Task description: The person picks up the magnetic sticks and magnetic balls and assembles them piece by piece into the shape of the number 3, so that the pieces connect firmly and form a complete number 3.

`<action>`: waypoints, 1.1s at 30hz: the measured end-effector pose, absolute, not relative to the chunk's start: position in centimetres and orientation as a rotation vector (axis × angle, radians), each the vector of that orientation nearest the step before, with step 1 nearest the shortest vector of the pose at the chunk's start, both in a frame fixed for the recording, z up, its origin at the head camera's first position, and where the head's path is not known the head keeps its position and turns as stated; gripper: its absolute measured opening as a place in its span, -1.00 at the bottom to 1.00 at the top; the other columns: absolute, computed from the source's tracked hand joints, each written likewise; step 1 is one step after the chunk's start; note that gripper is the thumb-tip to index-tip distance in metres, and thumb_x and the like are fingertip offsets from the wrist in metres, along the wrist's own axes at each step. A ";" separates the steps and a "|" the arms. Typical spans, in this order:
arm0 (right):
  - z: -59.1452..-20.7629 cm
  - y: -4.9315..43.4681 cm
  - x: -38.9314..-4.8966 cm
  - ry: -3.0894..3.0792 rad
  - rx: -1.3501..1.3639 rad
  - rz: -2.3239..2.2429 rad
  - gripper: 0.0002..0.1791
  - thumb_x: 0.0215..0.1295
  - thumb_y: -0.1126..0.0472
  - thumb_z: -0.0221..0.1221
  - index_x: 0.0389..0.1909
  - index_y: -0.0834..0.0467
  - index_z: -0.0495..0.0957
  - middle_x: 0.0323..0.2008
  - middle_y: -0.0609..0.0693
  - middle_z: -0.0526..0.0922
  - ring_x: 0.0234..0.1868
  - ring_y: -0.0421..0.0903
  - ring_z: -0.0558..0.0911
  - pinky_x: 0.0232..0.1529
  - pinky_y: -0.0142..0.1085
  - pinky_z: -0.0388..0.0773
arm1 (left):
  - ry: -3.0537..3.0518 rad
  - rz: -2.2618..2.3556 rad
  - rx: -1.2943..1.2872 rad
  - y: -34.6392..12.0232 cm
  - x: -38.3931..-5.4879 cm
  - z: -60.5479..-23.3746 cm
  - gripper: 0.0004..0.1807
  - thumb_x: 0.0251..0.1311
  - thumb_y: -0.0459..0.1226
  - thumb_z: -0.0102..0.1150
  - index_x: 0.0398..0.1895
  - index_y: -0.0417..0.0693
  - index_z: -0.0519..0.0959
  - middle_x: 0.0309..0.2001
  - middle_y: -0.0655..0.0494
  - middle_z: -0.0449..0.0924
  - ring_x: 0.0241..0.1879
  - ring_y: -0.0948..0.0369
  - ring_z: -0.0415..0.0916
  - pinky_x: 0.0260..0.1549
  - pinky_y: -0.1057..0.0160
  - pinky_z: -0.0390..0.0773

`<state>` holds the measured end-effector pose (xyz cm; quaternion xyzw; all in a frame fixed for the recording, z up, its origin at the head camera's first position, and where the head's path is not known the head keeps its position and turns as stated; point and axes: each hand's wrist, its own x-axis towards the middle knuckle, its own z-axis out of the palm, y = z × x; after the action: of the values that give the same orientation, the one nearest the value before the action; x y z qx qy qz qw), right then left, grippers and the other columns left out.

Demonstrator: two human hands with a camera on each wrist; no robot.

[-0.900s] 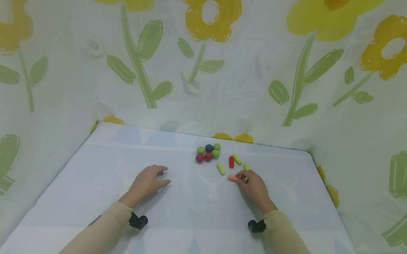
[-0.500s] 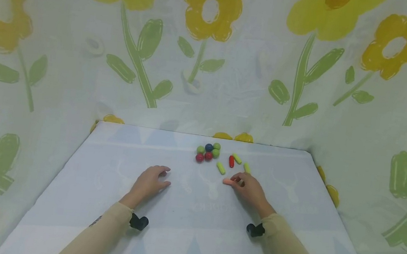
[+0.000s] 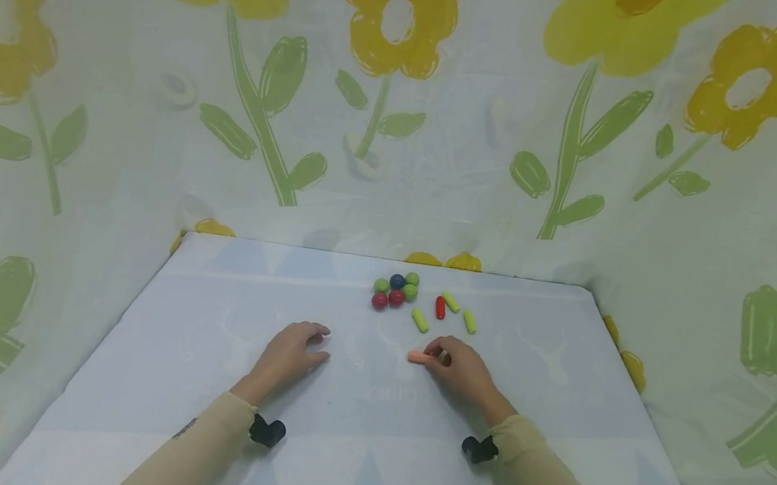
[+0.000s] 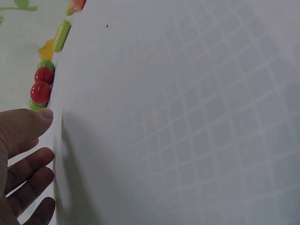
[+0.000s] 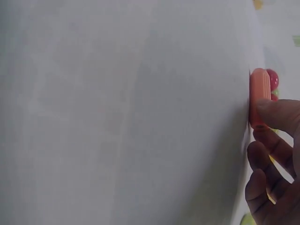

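In the head view my right hand pinches a small orange ribbed cylinder between thumb and fingers. The cylinder lies crosswise, low over the white table, its free end pointing left. The right wrist view shows the thumb on the side of the orange cylinder, its other fingers loosely bent. My left hand holds nothing; its relaxed fingers and thumb stand apart, facing the middle of the table. Behind the right hand lie a red cylinder and three yellow-green cylinders, the closest of them a yellow-green cylinder.
A cluster of small balls sits toward the back: red balls, a blue ball and green balls. The table has a patterned pale cover. Flower-printed curtains rise at the back and both sides.
My right hand has drawn the orange cylinder leftward and nearer to me, away from the other cylinders. My left hand has shifted only slightly. The balls and other cylinders stay put.
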<state>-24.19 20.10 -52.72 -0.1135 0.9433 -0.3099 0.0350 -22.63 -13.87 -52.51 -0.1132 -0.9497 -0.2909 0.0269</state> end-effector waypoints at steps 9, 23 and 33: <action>-52.5 18.8 -23.4 2.853 -0.435 -0.923 -0.82 0.28 0.06 0.40 -0.22 -0.01 0.63 -0.33 -0.19 0.57 -0.31 -0.17 0.50 -0.26 -0.30 0.51 | -2.949 -0.914 -0.383 -12.9 -22.1 -52.7 -0.58 0.12 -0.19 0.49 0.04 -0.08 0.66 -0.15 0.10 0.66 -0.06 0.07 0.57 0.05 -0.01 0.51; -52.6 16.9 -22.4 2.779 -0.480 -0.943 -0.84 0.30 0.11 0.38 -0.17 -0.02 0.62 -0.29 -0.20 0.57 -0.27 -0.16 0.51 -0.19 -0.31 0.53 | -2.894 -0.984 -0.460 -11.4 -21.3 -53.4 -0.60 0.10 -0.20 0.51 0.02 -0.05 0.67 -0.21 0.18 0.64 -0.12 0.14 0.55 0.00 0.02 0.51; -52.7 15.8 -22.1 2.760 -0.583 -0.947 -0.83 0.32 0.10 0.37 -0.15 0.01 0.62 -0.30 -0.20 0.58 -0.28 -0.19 0.51 -0.22 -0.34 0.52 | -2.860 -1.049 -0.503 -10.3 -20.7 -53.7 -0.61 0.11 -0.21 0.52 0.02 -0.02 0.68 -0.19 0.21 0.67 -0.08 0.17 0.56 0.05 0.04 0.51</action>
<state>-22.11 15.81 -52.73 -0.1951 0.9244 -0.3171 0.0829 -20.74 -10.30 -53.74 -0.1630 -0.9259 -0.3396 0.0269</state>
